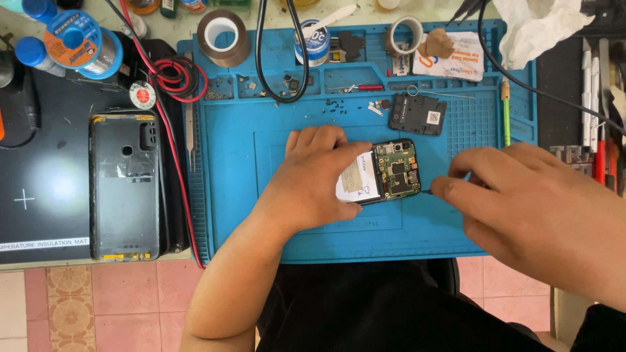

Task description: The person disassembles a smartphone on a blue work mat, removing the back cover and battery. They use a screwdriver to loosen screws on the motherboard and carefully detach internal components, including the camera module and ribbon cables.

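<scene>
Two bare hands work over a wide blue silicone repair mat (248, 163) that covers most of the counter (163, 29). Left of the mat lies a dark heat-insulating pad (45, 195) carrying a grey plastic phone back cover (124, 189), well apart from the work.

At the mat's centre sits an opened black smartphone with its green circuit board exposed (391, 171). The left hand (310, 179) is curled over the phone's lower part, fingers closed on its edges, pinning it flat. The right hand (521, 202) is pinched shut on a thin dark tool (425, 191) (only its tip shows), which touches the phone's right edge beside the board.

Risks, as a judgement: a slip of the tip could scratch the board or lift a small part; if the left hand's hold loosens, the phone could skid on the mat.

Room for moving is best toward the mat's bare near edge. Behind the phone lies a black rectangular inner cover plate (417, 114), and tiny black screws (336, 107) are scattered near it (a sweeping sleeve could scatter them). A red-and-black cable (176, 78) loops at the far left corner, and a green-handled tool (505, 111) lies along the right margin.
</scene>
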